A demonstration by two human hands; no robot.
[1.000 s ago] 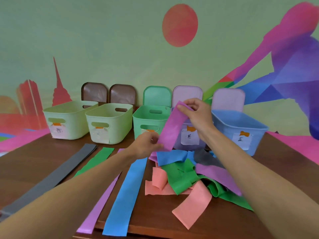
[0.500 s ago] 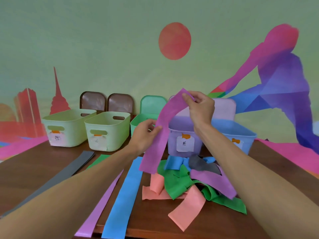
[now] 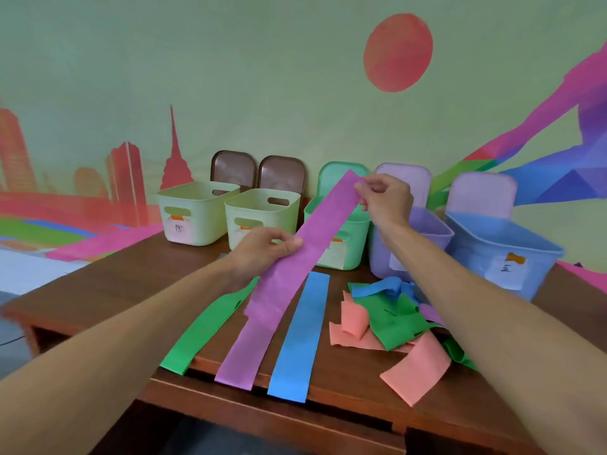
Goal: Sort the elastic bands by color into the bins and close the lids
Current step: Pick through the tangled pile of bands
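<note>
Left hand (image 3: 262,254) and right hand (image 3: 386,201) pinch a purple band (image 3: 315,238), held up. Sorting looks barely begun: bands (image 3: 394,320) lie below them, bins (image 3: 193,211) beyond stand open.

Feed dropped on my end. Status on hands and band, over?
Grips: left hand and right hand pinch the purple band over the table. The purple bin open, behind right wrist. Path looks unblocked.

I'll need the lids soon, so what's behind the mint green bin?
A matching green lid stands upright against the wall behind the green bin. The held-up purple band covers its lower right part, and the bin hides its bottom edge, so how it rests is unseen.
</note>
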